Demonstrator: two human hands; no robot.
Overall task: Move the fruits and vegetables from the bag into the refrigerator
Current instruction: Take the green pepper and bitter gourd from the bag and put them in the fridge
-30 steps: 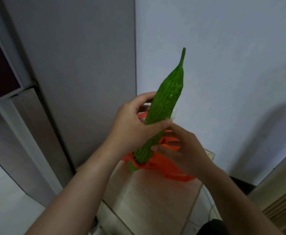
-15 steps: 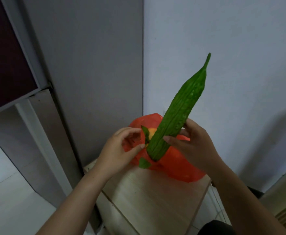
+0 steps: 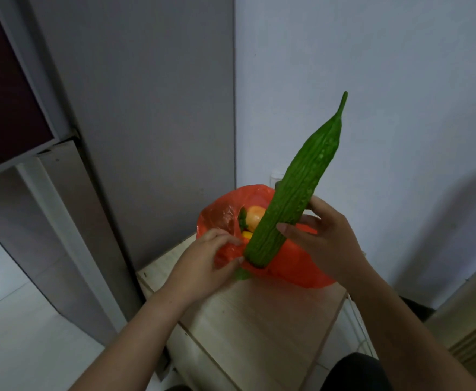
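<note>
A tall grey refrigerator (image 3: 135, 122) fills the left of the view with its doors closed, so nothing can go in until one is opened. Just beside it stands a small pale wooden table (image 3: 259, 314), which carries the red plastic bag (image 3: 301, 266) within easy reach of both arms. Out of the bag's mouth rises a long green bitter gourd (image 3: 293, 193), tilted with its thin tip up and to the right; its blunt lower end sits about level with the bag's rim (whether fully clear is hard to tell). The right hand (image 3: 327, 241) wraps the gourd's lower part, fingers closed round it, probably to lift it free. The left hand (image 3: 203, 261) pinches the bag's edge, likely holding the plastic down. Inside, an orange-yellow fruit (image 3: 255, 215) waits its turn.
</note>
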